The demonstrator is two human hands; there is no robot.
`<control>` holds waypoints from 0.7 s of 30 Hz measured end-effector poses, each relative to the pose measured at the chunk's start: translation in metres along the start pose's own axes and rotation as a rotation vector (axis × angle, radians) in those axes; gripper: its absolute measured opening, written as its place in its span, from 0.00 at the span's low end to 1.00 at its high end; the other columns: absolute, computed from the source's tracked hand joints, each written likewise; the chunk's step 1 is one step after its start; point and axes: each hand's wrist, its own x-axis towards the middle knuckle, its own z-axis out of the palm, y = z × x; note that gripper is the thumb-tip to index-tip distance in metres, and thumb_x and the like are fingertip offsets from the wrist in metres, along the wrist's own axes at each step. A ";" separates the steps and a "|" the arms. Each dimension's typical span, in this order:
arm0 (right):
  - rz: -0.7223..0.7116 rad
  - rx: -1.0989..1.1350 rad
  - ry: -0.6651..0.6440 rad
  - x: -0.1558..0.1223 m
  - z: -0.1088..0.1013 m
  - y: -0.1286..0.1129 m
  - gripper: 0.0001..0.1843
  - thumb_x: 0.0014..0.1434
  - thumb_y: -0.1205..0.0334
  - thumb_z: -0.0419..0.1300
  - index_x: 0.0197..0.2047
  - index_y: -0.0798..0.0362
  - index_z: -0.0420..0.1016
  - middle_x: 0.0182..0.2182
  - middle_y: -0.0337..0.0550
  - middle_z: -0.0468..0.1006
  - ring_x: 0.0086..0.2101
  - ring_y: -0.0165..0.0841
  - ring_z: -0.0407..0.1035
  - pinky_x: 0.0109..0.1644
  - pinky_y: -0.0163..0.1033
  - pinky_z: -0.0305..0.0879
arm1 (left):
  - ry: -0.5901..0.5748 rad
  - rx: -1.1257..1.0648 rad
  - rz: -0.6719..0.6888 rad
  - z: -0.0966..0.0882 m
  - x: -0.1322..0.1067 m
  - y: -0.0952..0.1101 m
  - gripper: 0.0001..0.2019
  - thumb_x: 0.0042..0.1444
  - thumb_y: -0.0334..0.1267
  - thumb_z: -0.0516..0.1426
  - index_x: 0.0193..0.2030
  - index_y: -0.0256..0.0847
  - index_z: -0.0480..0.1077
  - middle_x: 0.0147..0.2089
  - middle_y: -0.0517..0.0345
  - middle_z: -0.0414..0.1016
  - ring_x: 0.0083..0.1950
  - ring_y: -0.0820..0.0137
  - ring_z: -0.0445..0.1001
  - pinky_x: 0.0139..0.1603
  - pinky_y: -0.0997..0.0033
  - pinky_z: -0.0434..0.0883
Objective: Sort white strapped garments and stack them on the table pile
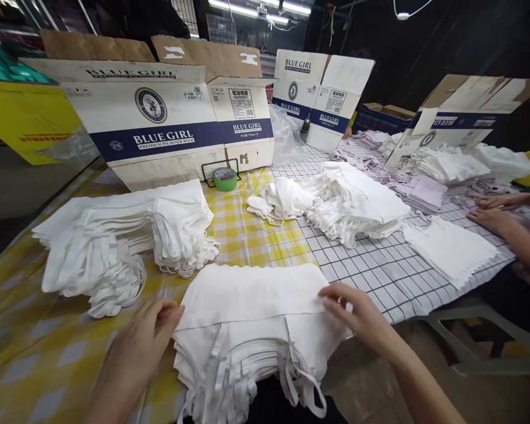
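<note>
A stack of white cloth bags (251, 318) with dangling straps lies at the near table edge in front of me. My left hand (148, 335) rests at the stack's left edge, fingers curled against the top piece. My right hand (357, 312) lies on the stack's right corner, fingers bent and pressing the top layer. Neither hand lifts anything.
Another pile of white bags (123, 235) sits left; more piles (357, 203) lie centre right. A green tape roll (225, 178) stands before an open Blue Girl carton (159, 123). Another person's hands (492, 209) work on white cloth at the right. Yellow checked tablecloth (256, 235) covers the table.
</note>
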 end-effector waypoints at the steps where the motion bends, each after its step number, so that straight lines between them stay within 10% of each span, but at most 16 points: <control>1: 0.059 -0.030 0.119 0.012 0.001 0.010 0.12 0.63 0.57 0.50 0.41 0.50 0.73 0.36 0.43 0.76 0.34 0.34 0.69 0.37 0.38 0.63 | -0.001 0.034 -0.009 0.001 0.014 0.003 0.18 0.55 0.55 0.49 0.33 0.43 0.70 0.36 0.55 0.76 0.35 0.65 0.74 0.33 0.70 0.67; 8: 0.288 -0.242 0.250 0.076 0.023 0.038 0.17 0.57 0.49 0.52 0.31 0.51 0.75 0.31 0.41 0.73 0.30 0.33 0.67 0.35 0.38 0.60 | -0.143 0.073 -0.028 0.023 0.072 0.025 0.18 0.53 0.52 0.50 0.25 0.40 0.69 0.25 0.58 0.73 0.28 0.67 0.71 0.28 0.73 0.59; 16: 0.270 -0.253 0.329 0.082 0.036 0.036 0.13 0.56 0.52 0.53 0.33 0.47 0.77 0.32 0.39 0.72 0.32 0.33 0.67 0.35 0.37 0.60 | -0.017 0.035 -0.016 0.032 0.073 0.026 0.17 0.54 0.43 0.51 0.46 0.42 0.73 0.40 0.53 0.79 0.39 0.65 0.74 0.38 0.72 0.64; 21: 0.152 -0.276 0.432 0.075 0.045 0.035 0.14 0.59 0.53 0.53 0.40 0.45 0.78 0.36 0.41 0.71 0.38 0.36 0.66 0.38 0.38 0.62 | 0.038 0.012 -0.036 0.035 0.068 0.024 0.13 0.53 0.45 0.52 0.37 0.42 0.72 0.38 0.54 0.78 0.39 0.64 0.74 0.38 0.70 0.63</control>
